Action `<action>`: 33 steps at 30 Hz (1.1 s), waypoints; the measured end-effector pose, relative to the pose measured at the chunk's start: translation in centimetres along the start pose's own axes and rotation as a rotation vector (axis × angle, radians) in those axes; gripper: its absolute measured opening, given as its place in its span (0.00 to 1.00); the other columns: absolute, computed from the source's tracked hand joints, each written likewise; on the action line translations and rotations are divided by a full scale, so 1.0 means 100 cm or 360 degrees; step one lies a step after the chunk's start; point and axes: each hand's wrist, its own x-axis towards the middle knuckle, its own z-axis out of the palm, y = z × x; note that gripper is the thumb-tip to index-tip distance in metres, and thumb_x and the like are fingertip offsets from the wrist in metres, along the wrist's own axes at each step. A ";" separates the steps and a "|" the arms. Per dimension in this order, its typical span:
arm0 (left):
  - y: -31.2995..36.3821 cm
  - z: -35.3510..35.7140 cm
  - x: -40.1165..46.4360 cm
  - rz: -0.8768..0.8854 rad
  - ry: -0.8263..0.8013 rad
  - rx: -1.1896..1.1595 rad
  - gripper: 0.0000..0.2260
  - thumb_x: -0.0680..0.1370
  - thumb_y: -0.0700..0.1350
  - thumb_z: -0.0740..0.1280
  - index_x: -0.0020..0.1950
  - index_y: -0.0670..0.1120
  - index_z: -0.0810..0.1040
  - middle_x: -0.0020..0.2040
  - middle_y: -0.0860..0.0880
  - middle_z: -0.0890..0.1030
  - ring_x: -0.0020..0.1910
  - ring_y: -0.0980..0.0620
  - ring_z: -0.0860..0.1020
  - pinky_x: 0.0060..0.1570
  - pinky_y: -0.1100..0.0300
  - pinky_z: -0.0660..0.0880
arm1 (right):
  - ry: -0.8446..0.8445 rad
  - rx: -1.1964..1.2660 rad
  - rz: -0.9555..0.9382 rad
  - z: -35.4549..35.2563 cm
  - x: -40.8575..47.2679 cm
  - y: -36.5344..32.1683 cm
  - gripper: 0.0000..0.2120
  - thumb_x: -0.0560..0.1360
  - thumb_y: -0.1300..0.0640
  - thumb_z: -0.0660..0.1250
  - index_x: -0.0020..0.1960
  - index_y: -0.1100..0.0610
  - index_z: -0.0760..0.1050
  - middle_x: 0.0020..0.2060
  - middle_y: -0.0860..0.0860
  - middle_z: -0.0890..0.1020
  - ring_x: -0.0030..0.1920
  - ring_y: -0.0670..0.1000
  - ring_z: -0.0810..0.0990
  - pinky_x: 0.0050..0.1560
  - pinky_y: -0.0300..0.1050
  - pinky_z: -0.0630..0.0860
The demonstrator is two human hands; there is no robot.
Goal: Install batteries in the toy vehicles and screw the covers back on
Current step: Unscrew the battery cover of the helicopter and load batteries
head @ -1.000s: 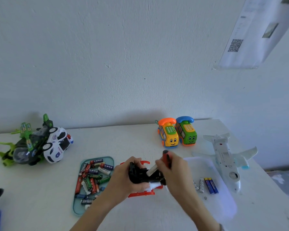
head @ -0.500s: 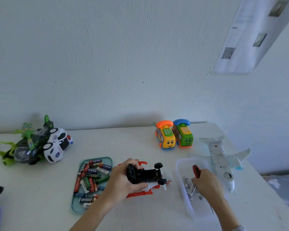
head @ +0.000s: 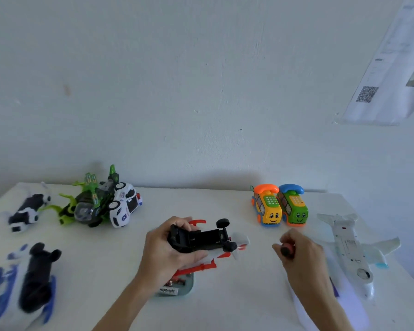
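My left hand (head: 167, 252) grips the red and black toy car (head: 201, 242) upside down, lifted just above the table (head: 220, 304), thumb across the near side of the chassis and fingers curled round the far side, so the dark battery bay faces up at me. I judge it light, hollow plastic: stiff enough to squeeze by the chassis, but the thin red fins and the white nose piece at its right end look easy to snap, so I would keep my hold on the black body between the axles and off the wheels, which would roll under my fingers. My right hand (head: 301, 254) is clenched round the screwdriver (head: 285, 250), to the right of the car and well apart from it; only the red and black butt of the handle shows, and the shaft is buried under my fist, so I cannot tell where the tip points. Whether cells already sit in the bay I cannot make out, since it reads as one dark hollow, and I see no cover or screw for it. The teal battery tray (head: 184, 286) is mostly hidden under my left wrist, with only its near corner and a label showing. The clear tub beneath my right forearm is a pale blur, its contents unreadable. The white toy plane (head: 349, 247) lies belly up at far right.
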 end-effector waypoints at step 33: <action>-0.051 -0.172 -0.070 -0.0307 0.0328 0.0150 0.20 0.52 0.56 0.77 0.39 0.54 0.77 0.43 0.57 0.84 0.54 0.65 0.78 0.51 0.77 0.71 | -0.0476 -0.0090 0.0069 0.147 -0.072 -0.072 0.02 0.75 0.54 0.69 0.47 0.51 0.77 0.42 0.45 0.75 0.40 0.46 0.75 0.32 0.32 0.65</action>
